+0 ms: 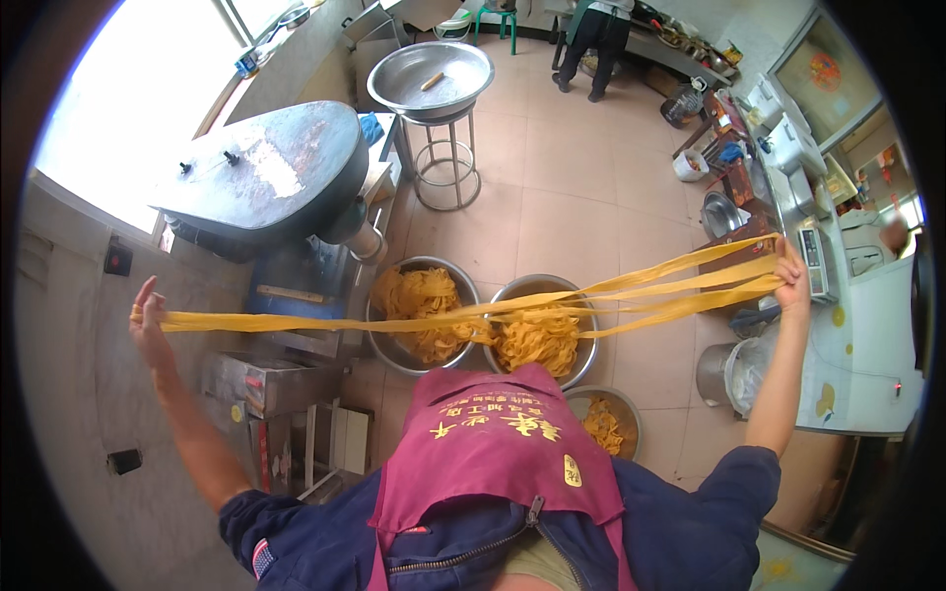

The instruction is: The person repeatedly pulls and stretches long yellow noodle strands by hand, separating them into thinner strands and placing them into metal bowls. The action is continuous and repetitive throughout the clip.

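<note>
Long, flat yellow noodle strips stretch across the view between my widely spread arms. At the far left, my left hand grips one end, with some fingers raised. Several strands fan out toward my right hand, which pinches their other ends at the far right. Below the strips stand two metal basins, a left basin and a right basin, both heaped with yellow noodles. The strips pass over both heaps; whether they join them I cannot tell. A third basin with fewer noodles is partly behind my apron.
A dark-sided machine stands at the left. Beyond it, a wide metal basin holding a wooden stick rests on a tall stand. A counter with a scale runs along the right. Another person stands at the back.
</note>
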`<state>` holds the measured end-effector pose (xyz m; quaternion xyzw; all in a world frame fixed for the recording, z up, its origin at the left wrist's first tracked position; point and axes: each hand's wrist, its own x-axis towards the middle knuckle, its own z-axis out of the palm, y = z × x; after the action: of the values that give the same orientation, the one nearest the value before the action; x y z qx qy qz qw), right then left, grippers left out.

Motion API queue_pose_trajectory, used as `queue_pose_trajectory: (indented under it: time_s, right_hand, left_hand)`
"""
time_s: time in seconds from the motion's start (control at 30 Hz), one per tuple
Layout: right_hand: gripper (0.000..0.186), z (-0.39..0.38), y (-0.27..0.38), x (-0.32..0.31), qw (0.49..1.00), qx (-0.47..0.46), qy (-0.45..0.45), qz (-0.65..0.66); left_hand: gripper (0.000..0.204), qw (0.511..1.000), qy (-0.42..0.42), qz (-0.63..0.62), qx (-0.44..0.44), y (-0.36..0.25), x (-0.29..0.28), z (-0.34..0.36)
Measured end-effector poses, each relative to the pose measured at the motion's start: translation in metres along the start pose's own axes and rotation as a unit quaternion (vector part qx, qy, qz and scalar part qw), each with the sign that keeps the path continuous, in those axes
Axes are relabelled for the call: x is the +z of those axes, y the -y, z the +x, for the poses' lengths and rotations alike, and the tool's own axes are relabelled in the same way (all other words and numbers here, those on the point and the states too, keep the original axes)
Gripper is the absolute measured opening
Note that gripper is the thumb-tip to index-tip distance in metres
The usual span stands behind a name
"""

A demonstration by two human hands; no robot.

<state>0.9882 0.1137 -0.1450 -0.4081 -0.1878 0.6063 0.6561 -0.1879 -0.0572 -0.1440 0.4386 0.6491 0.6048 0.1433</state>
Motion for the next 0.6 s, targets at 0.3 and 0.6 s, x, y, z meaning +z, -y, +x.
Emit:
queue_pose_trajectory:
  time_s: [0.3, 0.6]
  right_hand:
    - [0.055, -0.013, 0.003, 0.066, 0.964, -0.038, -0.035, -0.259]
    - [0.085, -0.128, -0.062, 0.254, 0.887, -0.140, 0.398, -0.188]
  left_hand:
    - [0.040, 0.985, 0.064, 0.099, 0.122, -0.022, -0.073, 0.089]
    - [0.056, 0.861, 0.446, 0.019, 0.244, -0.258, 0.156, -0.050]
